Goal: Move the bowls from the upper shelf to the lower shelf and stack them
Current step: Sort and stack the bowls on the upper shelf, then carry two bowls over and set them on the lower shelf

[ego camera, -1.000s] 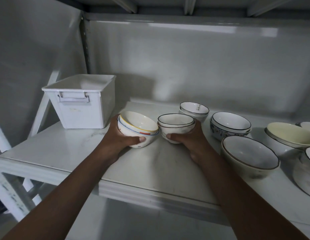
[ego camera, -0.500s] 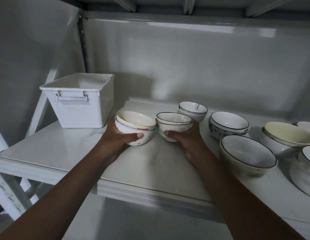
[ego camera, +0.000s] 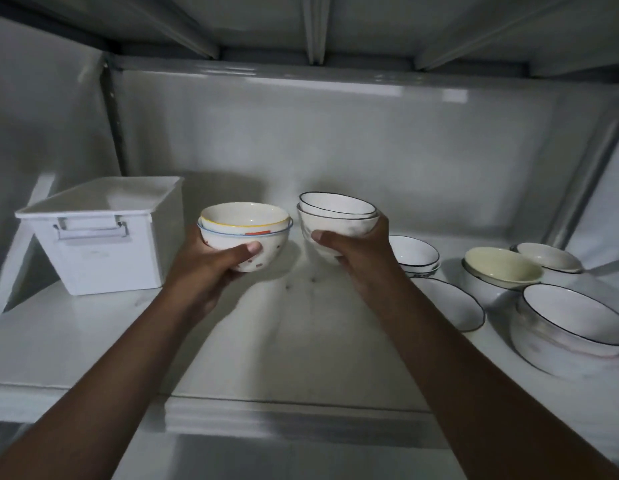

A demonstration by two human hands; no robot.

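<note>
My left hand (ego camera: 211,265) grips a small stack of two bowls (ego camera: 245,230), the inner one yellow-rimmed, the outer one blue-rimmed with red marks. My right hand (ego camera: 356,254) grips a second stack of two white dark-rimmed bowls (ego camera: 337,216). Both stacks hang in the air above the white upper shelf (ego camera: 93,334), side by side and apart. More bowls stand on the shelf to the right: a dark-rimmed pair (ego camera: 415,254), a shallow white bowl (ego camera: 453,306), a cream bowl in a white one (ego camera: 502,271), a large white bowl (ego camera: 571,327).
A white plastic bin (ego camera: 97,233) with a handle stands at the shelf's left. Another small bowl (ego camera: 547,258) sits at the far right back. The shelf's front edge (ego camera: 284,420) runs below my forearms. A shelf underside with ribs is overhead.
Both hands have lifted their bowl stacks off the shelf and hold them higher. The view has tilted upward, showing more of the shelf above.
</note>
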